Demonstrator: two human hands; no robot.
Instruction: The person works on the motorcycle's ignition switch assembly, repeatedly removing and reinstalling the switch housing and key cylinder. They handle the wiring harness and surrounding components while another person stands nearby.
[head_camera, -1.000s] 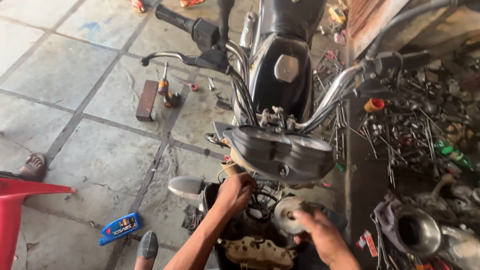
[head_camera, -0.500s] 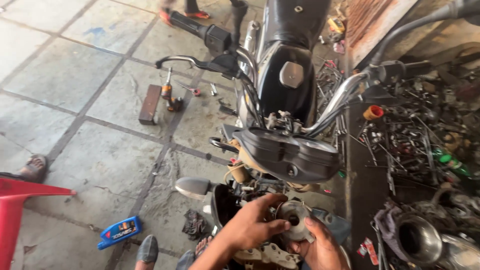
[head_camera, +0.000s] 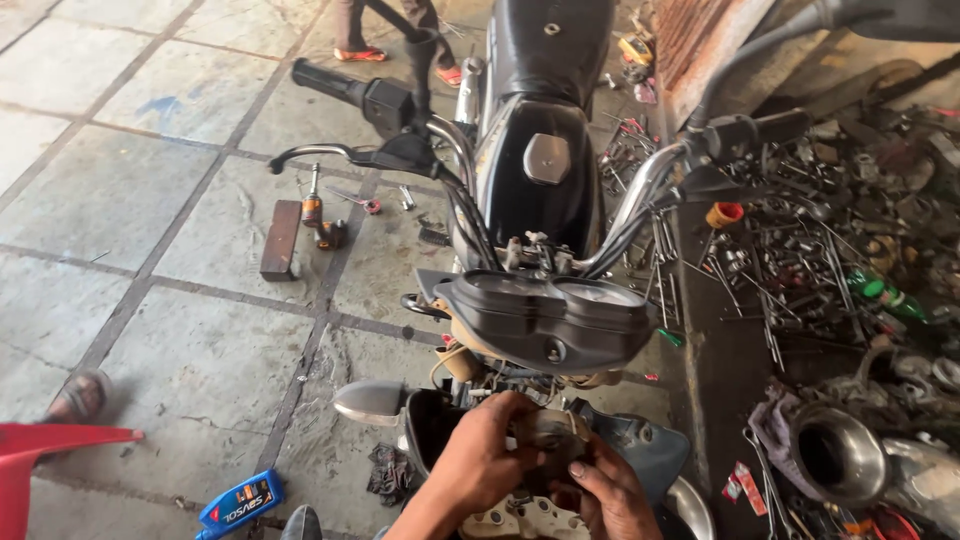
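Both hands have shifted toward each other since a second ago, when they sat apart on either side of the front end; now they meet at the bottom middle of the frame, right under the motorcycle's instrument cluster (head_camera: 548, 318). Left hand (head_camera: 482, 452) is curled over the top of a round metal part (head_camera: 553, 432) that looks like the headlight piece, fingers wrapped on it, and the right hand (head_camera: 608, 490) is gripping the same part from below with the thumb pressed up against it, so both are closed on it. That part sits just below the twin gauges, in front of the dark headlight shell (head_camera: 640, 450), with the silver turn signal (head_camera: 368, 400) poking out to the left. Up the frame you get the black fuel tank (head_camera: 545, 190) and the handlebar (head_camera: 400, 130) stretching to the upper left. On the tiled floor (head_camera: 150, 260) at left there's a small wooden block (head_camera: 280, 238) with a screwdriver (head_camera: 314, 205) just beside it, a blue oil bottle (head_camera: 240, 502) at the bottom left, and a red plastic chair (head_camera: 40, 470) corner at the left edge. Right side is a big messy pile of tools (head_camera: 800, 260), plus a shiny metal headlight bowl (head_camera: 835, 455) at lower right. Someone else's feet (head_camera: 400, 50) show at the top.
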